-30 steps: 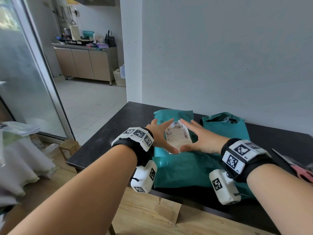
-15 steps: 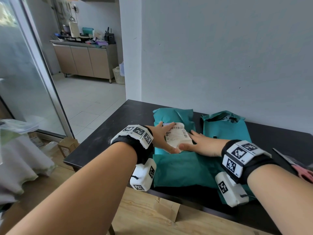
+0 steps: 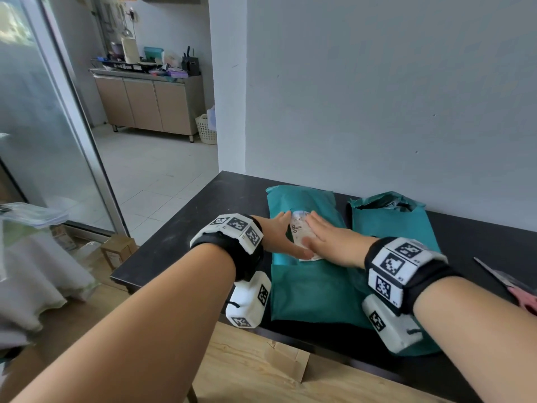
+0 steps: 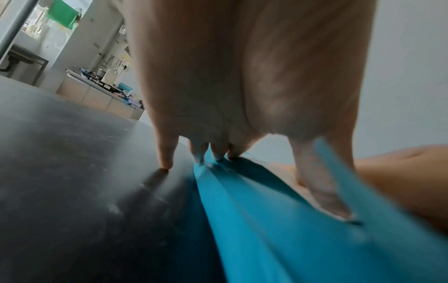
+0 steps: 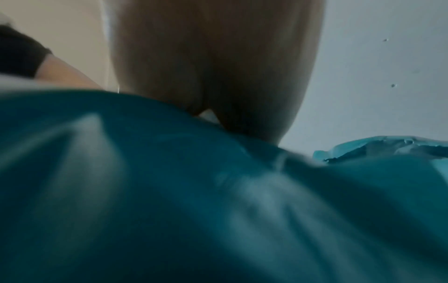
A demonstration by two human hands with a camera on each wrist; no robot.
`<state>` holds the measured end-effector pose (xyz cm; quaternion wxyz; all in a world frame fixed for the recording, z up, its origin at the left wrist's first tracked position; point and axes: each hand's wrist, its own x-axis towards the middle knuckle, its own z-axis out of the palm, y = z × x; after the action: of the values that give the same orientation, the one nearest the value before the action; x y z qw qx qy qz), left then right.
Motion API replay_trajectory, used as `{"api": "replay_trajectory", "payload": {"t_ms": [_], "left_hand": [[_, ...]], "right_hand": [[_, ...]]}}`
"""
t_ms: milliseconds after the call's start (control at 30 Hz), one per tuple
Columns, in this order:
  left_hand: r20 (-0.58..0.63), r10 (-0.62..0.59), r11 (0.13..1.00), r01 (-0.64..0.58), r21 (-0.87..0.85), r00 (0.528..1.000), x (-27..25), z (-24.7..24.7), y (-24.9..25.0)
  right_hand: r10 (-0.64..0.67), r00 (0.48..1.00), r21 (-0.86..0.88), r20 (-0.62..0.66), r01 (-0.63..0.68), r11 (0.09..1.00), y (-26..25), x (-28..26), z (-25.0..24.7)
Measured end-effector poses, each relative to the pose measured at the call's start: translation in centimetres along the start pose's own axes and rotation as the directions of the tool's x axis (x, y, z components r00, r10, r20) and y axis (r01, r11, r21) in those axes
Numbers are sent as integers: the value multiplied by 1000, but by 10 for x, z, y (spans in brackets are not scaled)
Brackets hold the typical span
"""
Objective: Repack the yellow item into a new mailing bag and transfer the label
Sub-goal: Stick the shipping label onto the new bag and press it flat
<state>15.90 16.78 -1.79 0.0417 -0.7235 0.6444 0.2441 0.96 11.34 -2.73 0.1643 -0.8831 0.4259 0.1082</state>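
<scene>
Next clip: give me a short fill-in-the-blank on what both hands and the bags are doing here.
1. The right hand lies flat on the white ____.
2. The label sits on the ____ of the two teal bags.
3. The torn-open bag lies to the ____ of the left bag.
4. The left hand has its little finger touching the black ____.

Missing words: label; left; right; table

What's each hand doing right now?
Left hand: open, fingers resting on the teal bag.
Right hand: open, flat on the label.
</scene>
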Motion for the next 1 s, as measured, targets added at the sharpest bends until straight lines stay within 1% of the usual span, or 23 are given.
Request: {"api": "replay_trajectory", "payload": {"t_ms": [67,200,300,333,367,400,433,467,500,533,600,633,667,700,800,900,933,1000], "left_hand": [[16,-6,1000,6,5,1000,4,1,-1],[-4,28,998,-28,54,1000,8,3,-5],[-18,42,998,-41,42,999,9,4,-9],[-21,34,999,-34,-5,999,9,4,-12],[-34,12,995,-15,-99,999,12,3,-16],[-65,-31,974,15,-228,997,15,3,-20],[-116,-83,930,35,-366,990,18,3,-24],[-158,-150,862,51,-504,976,20,1,-26],[-165,-220,768,66,-637,961,21,0,-28],[-130,-266,664,84,-743,955,23,-2,-30],[16,-270,493,153,-857,963,22,-4,-29],[62,-255,440,173,-881,965,22,-3,-27],[73,-246,421,175,-890,966,25,-2,-26],[57,-254,429,165,-888,966,30,-1,-23],[-48,-301,551,133,-824,952,44,4,-17],[-79,-337,638,166,-752,938,48,2,-15],[-102,-353,645,163,-747,930,51,3,-16],[-124,-375,614,146,-776,919,58,4,-17]], "right_hand": [[43,999,36,-10,-43,998,3,2,3],[57,998,65,-24,-55,996,2,5,8],[75,996,45,-41,-73,996,-2,2,12],[81,996,29,-48,-79,996,-3,2,12],[85,995,17,-47,-84,996,-4,1,12],[86,996,8,-38,-86,996,-4,0,12],[85,996,-3,-29,-85,996,-3,-1,10],[80,996,-17,-27,-81,997,-1,-2,6],[69,997,-35,-37,-70,997,-1,-4,0],[50,997,-55,-57,-53,997,-2,-5,-5],[1,996,-98,-86,-9,995,-6,-4,-14],[-21,996,-115,-85,11,993,-8,-3,-15],[-39,996,-128,-80,28,991,-10,-2,-13],[-56,995,-135,-78,45,990,-10,0,-9],[-98,990,-101,-97,88,991,-9,6,6],[-83,992,-87,-91,75,993,-8,6,9],[-79,992,-71,-94,72,995,-8,5,9],[-76,992,-40,-100,72,997,-7,3,10]]}}
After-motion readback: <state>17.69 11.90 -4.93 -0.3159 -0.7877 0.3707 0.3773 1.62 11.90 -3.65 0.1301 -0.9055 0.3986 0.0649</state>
